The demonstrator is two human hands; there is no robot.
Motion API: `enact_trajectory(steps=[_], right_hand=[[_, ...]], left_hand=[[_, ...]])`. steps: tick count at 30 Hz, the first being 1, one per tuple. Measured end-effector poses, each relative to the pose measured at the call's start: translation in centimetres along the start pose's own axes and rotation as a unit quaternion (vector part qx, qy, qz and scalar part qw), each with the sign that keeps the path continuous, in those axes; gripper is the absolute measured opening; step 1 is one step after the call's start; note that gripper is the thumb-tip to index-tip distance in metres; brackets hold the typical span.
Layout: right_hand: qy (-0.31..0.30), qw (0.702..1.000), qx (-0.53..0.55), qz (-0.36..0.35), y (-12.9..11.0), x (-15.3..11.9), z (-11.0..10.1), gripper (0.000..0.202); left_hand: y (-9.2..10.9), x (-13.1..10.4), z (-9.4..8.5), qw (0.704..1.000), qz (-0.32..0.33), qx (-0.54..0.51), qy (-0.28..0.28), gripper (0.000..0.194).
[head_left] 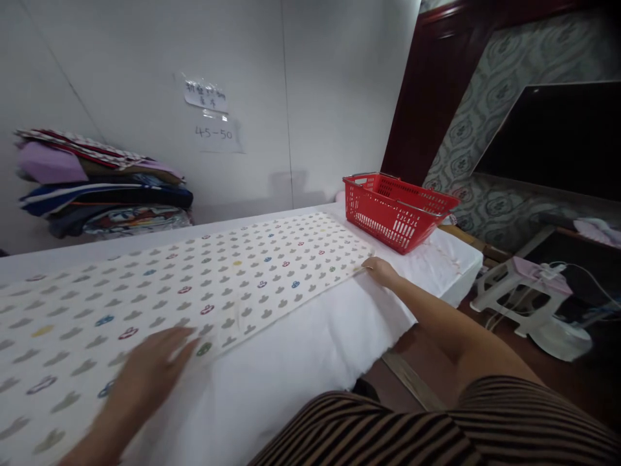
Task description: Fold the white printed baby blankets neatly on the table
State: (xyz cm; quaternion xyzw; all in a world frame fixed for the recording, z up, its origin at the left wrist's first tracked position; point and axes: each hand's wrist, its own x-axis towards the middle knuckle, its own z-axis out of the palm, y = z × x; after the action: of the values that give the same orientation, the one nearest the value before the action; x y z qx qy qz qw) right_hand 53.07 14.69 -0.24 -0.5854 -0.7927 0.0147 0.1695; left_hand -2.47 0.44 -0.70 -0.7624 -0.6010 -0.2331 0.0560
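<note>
A long white cloth (252,278) printed with grey, red, blue and yellow shapes lies flat along the white-covered table (301,349). At its near edge on the left is my left hand (145,369), slightly blurred, palm down with thumb and fingers apart. My right hand (382,270) is at the near right corner of the cloth, its fingers closed on that corner. Just beyond this corner stands a red plastic basket (398,210).
A stack of folded fabrics (107,184) sits at the back left against the white wall. Paper signs (206,97) are taped above. A white stool (524,291) with cables stands on the floor at the right, below a dark screen (557,142).
</note>
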Motion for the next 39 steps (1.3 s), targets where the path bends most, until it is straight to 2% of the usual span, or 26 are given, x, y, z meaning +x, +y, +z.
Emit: enact_trajectory(steps=[3,5,7,9,15,20,26,31,39], right_hand=[[-0.025,0.998,-0.003,-0.057,-0.3,0.2,1.0,0.031],[-0.037,0.996,-0.017,-0.076,-0.3,0.2,1.5,0.031],[-0.046,0.996,-0.034,-0.075,0.0,0.4,1.7,0.03],[-0.056,0.994,-0.05,-0.077,0.4,0.6,1.7,0.028],[-0.085,0.983,-0.099,-0.126,1.6,1.2,1.9,0.028],[-0.095,0.975,-0.13,-0.154,1.9,1.6,2.0,0.029],[-0.109,0.962,-0.175,-0.178,1.9,2.2,1.4,0.025],[-0.086,0.967,-0.185,-0.154,2.3,1.7,1.3,0.025],[-0.056,0.987,-0.126,-0.082,3.2,0.8,1.3,0.022]], left_hand=[[7.3,3.9,3.3,0.995,0.089,-0.024,-0.045,0.034],[11.7,6.0,4.8,0.987,0.136,-0.037,-0.078,0.027],[14.8,7.5,5.9,0.981,0.157,-0.031,-0.109,0.023],[16.4,8.7,6.7,0.979,0.157,-0.009,-0.13,0.021],[17.6,10.4,8.2,0.967,0.161,0.091,-0.176,0.027],[19.0,10.4,7.6,0.95,0.172,0.147,-0.217,0.038],[20.4,10.8,7.7,0.943,0.158,0.181,-0.23,0.048],[20.3,10.8,8.1,0.944,0.169,0.171,-0.226,0.043],[19.7,10.5,8.6,0.949,0.193,0.146,-0.203,0.04]])
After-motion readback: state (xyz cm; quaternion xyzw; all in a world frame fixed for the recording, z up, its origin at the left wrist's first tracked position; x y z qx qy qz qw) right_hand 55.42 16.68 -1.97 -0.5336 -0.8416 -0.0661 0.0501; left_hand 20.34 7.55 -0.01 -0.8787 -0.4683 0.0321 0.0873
